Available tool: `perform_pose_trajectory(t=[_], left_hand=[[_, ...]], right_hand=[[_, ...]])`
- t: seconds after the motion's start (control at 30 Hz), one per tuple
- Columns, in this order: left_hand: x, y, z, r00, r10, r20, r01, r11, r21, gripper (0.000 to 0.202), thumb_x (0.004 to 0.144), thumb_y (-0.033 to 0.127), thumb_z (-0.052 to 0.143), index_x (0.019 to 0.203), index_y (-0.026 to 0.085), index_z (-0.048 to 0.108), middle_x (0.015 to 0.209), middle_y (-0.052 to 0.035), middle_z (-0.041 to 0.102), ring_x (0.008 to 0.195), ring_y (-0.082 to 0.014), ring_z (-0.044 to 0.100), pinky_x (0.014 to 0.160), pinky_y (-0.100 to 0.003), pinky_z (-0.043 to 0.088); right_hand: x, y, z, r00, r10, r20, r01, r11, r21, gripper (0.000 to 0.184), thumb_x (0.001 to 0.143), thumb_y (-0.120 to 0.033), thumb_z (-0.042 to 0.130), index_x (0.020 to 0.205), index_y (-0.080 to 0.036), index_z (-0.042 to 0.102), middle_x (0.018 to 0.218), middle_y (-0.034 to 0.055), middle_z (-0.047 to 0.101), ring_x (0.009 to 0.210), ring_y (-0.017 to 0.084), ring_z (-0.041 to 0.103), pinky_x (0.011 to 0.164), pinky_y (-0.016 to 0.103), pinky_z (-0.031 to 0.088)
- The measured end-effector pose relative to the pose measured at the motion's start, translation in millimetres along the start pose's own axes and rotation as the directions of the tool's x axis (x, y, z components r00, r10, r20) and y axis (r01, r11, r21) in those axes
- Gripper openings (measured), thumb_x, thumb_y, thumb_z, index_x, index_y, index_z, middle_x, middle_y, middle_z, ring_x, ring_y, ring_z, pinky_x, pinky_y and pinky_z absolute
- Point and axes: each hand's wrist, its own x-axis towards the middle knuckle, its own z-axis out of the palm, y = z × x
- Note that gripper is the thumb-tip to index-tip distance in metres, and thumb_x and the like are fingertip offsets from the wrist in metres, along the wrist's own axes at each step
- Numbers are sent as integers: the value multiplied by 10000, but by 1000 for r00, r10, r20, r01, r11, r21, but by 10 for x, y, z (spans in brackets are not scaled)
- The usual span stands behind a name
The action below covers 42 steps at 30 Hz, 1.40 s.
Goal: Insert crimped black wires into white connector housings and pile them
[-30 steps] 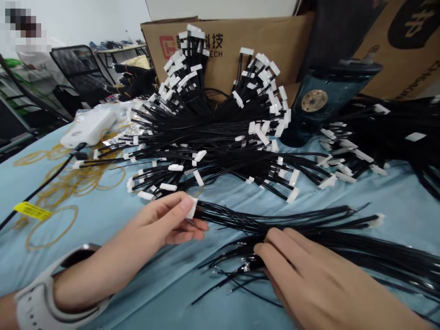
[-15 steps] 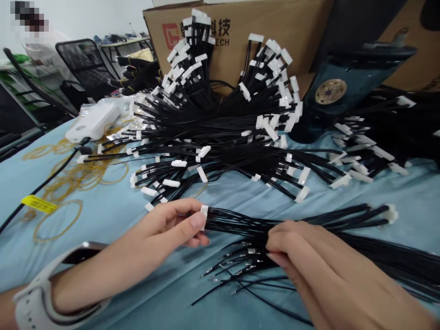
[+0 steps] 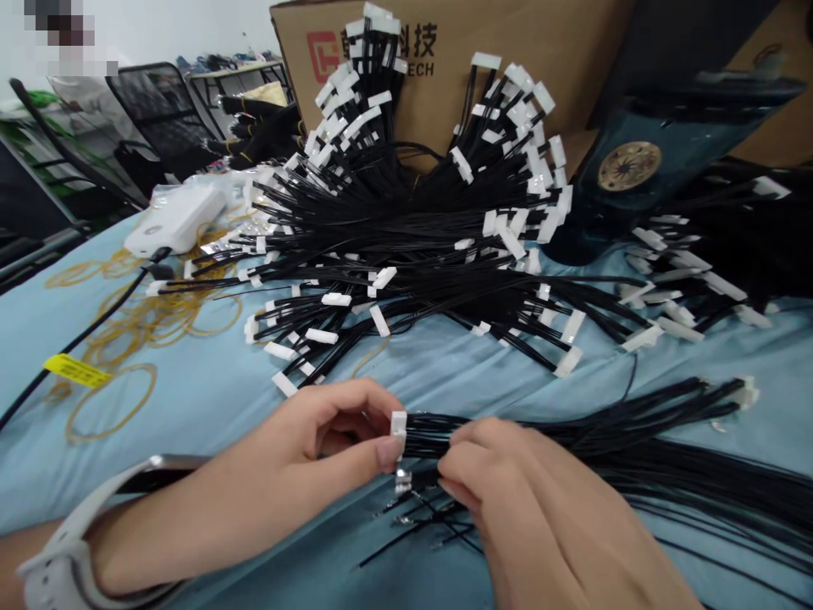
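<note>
Connector [image 3: 398,421], a small white plastic block, sits at the near middle of the surface [image 3: 209,385], just above the blue cloth, pinched between the thumb and forefinger of the left hand [image 3: 318,453]. Its fingers [image 3: 384,450] are closed tight on it, and a pale watch strap [image 3: 57,563] wraps the wrist. A bundle of black wires [image 3: 584,428] runs from the connector away to the right, ending in another white plug [image 3: 744,391]. The right hand [image 3: 514,508] lies over this bundle just beside the connector, its fingers [image 3: 455,463] curled and pressed together on the wires close to the plug. Beneath both hands a few loose leads [image 3: 412,512] with bare metal tips lie on the cloth, a small white piece [image 3: 402,485] among them. Behind, a big pile [image 3: 412,229] of black harnesses with white plugs fans out over the middle of the surface, and more lie at the right edge. Rubber bands [image 3: 149,318] are scattered to the left, near a white device [image 3: 174,219] with a black cable [image 3: 95,315] bearing a yellow tag [image 3: 73,370]. A cardboard box [image 3: 508,42] stands at the back, with a dark blue object [image 3: 628,165] bearing a gold emblem just right of the pile.
</note>
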Motion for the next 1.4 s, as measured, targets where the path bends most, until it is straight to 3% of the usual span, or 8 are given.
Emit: perform_pose_trajectory(t=[0.07,0.2,0.47,1.0,1.2,1.3,1.4], left_hand=[[-1,-6,-12,1000,8,-3,-8,1000,16,66,906,313,664,918,250,676,848,42,668,815,-160,611,718,-236,482],[-2,-8,-23,1000,16,-3,-16,999,50,76,941,338,640,947,271,674,855,52,675,837,-153,629,733,-224,490],[-21,-7,-23,1000,-1,-12,2,994,113,79,953,349,633,957,281,672,825,62,669,812,-142,631,696,-203,488],[-23,-33,-19,998,-67,-16,68,997,35,125,944,385,660,1005,278,679,850,44,694,846,-163,657,763,-246,511],[-27,-44,-22,996,-63,-59,65,997,31,147,904,437,697,987,317,710,814,90,729,818,-136,672,741,-217,521],[-14,-48,-13,997,-32,-76,31,999,-12,203,785,430,796,941,320,727,760,126,724,773,-132,680,689,-215,514],[-23,-23,-3,997,-40,-64,40,999,-7,137,851,402,752,940,302,727,796,108,717,787,-121,673,710,-193,518]], right_hand=[[23,39,23,999,29,28,-30,998,52,295,965,-55,357,800,-215,542,595,-13,578,481,138,587,462,252,468],[29,141,21,993,100,60,-108,984,140,302,1014,-97,363,828,-194,581,630,-16,635,512,96,637,471,168,488],[14,139,-3,981,164,106,-178,974,138,333,1006,-139,369,752,-207,573,614,-20,633,486,95,638,425,160,473],[28,94,22,960,230,157,-257,949,183,272,931,-121,426,726,-218,576,592,-9,623,496,134,638,371,197,438],[4,76,23,949,260,179,-295,931,212,225,915,-119,474,746,-211,590,605,-15,628,501,135,630,386,198,444],[4,82,11,945,255,205,-302,919,252,201,895,-106,508,745,-206,597,620,-20,640,525,123,640,381,173,429],[6,96,-3,946,261,191,-306,913,270,195,881,-96,520,737,-202,599,615,-23,635,518,115,626,374,166,417]])
